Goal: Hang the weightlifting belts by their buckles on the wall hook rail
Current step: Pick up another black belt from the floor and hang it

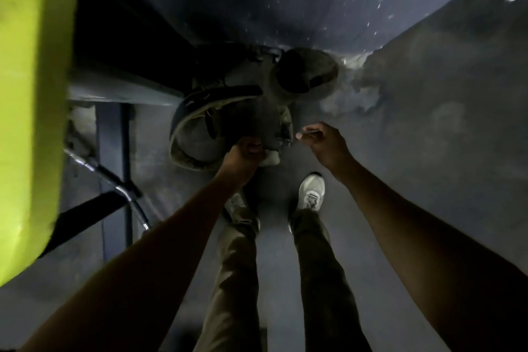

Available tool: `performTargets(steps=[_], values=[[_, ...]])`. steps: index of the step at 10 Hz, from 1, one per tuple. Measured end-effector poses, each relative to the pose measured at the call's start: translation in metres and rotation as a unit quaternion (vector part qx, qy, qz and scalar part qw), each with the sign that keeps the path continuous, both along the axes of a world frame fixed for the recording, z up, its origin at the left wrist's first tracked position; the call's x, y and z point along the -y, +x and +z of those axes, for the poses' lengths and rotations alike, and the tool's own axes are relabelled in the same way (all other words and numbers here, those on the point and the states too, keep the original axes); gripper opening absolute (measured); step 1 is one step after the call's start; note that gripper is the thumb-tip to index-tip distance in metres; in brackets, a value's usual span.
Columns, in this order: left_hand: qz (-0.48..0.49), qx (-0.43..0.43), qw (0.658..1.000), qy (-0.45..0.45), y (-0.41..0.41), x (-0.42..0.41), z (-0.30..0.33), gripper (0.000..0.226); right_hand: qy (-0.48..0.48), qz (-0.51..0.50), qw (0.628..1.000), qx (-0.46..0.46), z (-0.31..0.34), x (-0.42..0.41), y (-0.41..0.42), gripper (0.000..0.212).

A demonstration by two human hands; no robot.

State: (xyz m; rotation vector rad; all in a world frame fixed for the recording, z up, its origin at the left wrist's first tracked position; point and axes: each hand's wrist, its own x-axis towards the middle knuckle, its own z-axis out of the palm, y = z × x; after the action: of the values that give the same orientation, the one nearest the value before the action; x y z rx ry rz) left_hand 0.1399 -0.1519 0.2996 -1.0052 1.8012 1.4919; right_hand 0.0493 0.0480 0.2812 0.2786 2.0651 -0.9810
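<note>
Head view looks straight down at a dim floor (428, 151), where two coiled belts lie near the person's shoes: the nearer belt (197, 134) gripped at its edge by the left hand (243, 153), and a second belt (307, 70) just beyond it. The right hand (323, 141), beside the nearer belt, pinches something thin, perhaps a buckle prong. Best lifted by the buckle end; no hook rail shows.

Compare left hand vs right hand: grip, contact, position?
Left hand is curled round the edge of the coiled belt; right hand touches no belt and pinches a thin metal piece, too small to identify. Left hand sits lower, against the belt; right hand hangs apart, beside it. Both reach down over the dark floor.
</note>
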Motion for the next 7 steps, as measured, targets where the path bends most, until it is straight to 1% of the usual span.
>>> performTargets(steps=[1, 2, 3, 4, 5, 6, 7], values=[[0.022, 0.016, 0.999, 0.018, -0.008, -0.013, -0.097, 0.038, 0.033, 0.029, 0.999, 0.011, -0.087, -0.007, -0.003, 0.040], [0.012, 0.017, 0.999, 0.025, -0.010, -0.024, -0.191, 0.038, 0.056, 0.038, 0.998, 0.013, -0.176, -0.016, -0.006, 0.033], [-0.037, 0.028, 0.999, 0.013, -0.012, -0.034, -0.270, 0.041, 0.072, 0.071, 0.995, -0.014, -0.254, -0.023, -0.009, 0.021], [-0.120, 0.023, 0.992, -0.014, -0.013, -0.046, -0.328, 0.038, 0.089, 0.207, 0.970, -0.091, -0.310, -0.032, -0.011, 0.039], [-0.184, 0.020, 0.981, -0.060, -0.012, -0.063, -0.377, 0.039, 0.109, 0.403, 0.895, -0.155, -0.359, -0.035, -0.013, 0.050], [-0.218, -0.015, 0.972, -0.088, -0.015, -0.082, -0.410, 0.041, 0.092, 0.509, 0.823, -0.234, -0.392, -0.038, -0.025, 0.011], [-0.220, -0.027, 0.968, -0.117, -0.020, -0.093, -0.430, 0.039, 0.118, 0.646, 0.696, -0.291, -0.407, -0.042, -0.033, 0.006]])
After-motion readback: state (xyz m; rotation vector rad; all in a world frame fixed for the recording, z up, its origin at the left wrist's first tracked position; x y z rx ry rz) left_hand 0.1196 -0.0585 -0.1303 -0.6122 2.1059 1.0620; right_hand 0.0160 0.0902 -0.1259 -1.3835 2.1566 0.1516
